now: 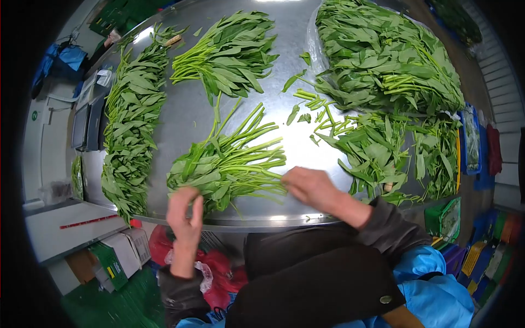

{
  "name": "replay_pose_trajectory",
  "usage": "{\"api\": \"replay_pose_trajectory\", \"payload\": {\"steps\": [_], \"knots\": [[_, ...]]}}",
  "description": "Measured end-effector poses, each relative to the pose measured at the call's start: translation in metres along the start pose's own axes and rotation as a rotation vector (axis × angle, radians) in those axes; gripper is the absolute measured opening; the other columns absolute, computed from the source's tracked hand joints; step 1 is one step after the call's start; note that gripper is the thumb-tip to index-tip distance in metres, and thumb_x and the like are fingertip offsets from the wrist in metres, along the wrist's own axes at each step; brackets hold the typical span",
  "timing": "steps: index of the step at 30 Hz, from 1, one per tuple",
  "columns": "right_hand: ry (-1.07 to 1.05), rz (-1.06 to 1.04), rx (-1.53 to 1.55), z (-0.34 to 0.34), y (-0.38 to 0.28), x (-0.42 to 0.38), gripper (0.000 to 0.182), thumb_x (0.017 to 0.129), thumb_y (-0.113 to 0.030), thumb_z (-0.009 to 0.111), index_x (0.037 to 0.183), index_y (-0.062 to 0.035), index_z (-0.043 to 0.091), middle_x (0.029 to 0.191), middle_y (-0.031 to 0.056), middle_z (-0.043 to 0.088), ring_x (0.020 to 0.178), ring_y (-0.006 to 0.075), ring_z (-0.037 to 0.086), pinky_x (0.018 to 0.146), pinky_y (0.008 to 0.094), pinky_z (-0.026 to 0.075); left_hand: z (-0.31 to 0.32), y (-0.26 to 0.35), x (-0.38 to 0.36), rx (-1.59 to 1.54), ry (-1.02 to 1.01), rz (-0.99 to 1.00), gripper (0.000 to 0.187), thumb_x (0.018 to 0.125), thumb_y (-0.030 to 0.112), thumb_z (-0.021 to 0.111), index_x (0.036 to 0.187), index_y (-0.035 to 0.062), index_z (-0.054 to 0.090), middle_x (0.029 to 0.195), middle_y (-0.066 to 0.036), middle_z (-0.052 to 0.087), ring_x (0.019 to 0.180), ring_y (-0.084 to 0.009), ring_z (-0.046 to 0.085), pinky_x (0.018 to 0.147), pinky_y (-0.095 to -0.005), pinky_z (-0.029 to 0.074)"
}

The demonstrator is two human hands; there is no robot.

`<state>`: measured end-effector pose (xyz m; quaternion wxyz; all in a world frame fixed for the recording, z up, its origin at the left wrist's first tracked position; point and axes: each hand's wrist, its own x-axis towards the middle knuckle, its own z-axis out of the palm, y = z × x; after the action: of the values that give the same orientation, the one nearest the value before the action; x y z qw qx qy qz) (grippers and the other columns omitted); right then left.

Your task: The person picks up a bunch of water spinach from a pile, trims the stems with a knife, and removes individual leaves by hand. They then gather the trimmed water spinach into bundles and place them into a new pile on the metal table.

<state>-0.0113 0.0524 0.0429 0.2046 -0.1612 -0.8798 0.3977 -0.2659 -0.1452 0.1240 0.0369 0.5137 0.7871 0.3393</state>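
Note:
A loose bunch of water spinach [227, 161] lies on the steel table, its leaves to the left and its cut stems fanned to the right. My left hand [185, 216] is beside the leaf end at the table's front edge, thumb apart from the fingers, with nothing visible in it. At the stem ends is my right hand [309, 187], fingers curled together and slightly blurred; whatever they pinch is hidden. Farther back rests a neater bunch of water spinach [232, 52]. Loose greens and cut stem pieces [372, 145] are scattered right of my right hand.
A long row of bunches [134, 126] lines the left side of the steel table [186, 109]. At the back right, a big heap of greens [383, 54] sits on clear plastic. Crates [445, 218] stand beyond the right edge, and a red bag [219, 273] is below the front.

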Motion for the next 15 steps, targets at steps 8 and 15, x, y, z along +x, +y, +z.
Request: {"api": "replay_pose_trajectory", "payload": {"steps": [8,15], "knots": [[-0.218,-0.112,-0.361,0.067,0.023,0.027,0.013,0.078,-0.012,0.059,0.090,-0.0106,0.060,0.083,0.0057,0.053,0.076,0.0213,0.064,0.057,0.0347,0.052,0.109,0.050,-0.067,-0.032,-0.191,-0.080,0.047,0.074,-0.002,0.067,0.119,0.0007,0.055,0.131,-0.019,0.050,0.125,-0.0387,0.045,0.102,-0.0435,0.039],[-0.118,-0.342,-0.396,0.077,0.017,0.044,0.018,0.077,-0.013,0.057,0.094,-0.0120,0.060,0.094,0.0036,0.053,0.077,0.0153,0.064,0.054,0.0291,0.052,0.117,0.010,-0.032,0.187,-0.177,-0.083,0.064,0.070,-0.002,0.064,0.131,0.0007,0.045,0.142,-0.018,0.039,0.138,-0.0383,0.028,0.112,-0.0496,0.024]]}}
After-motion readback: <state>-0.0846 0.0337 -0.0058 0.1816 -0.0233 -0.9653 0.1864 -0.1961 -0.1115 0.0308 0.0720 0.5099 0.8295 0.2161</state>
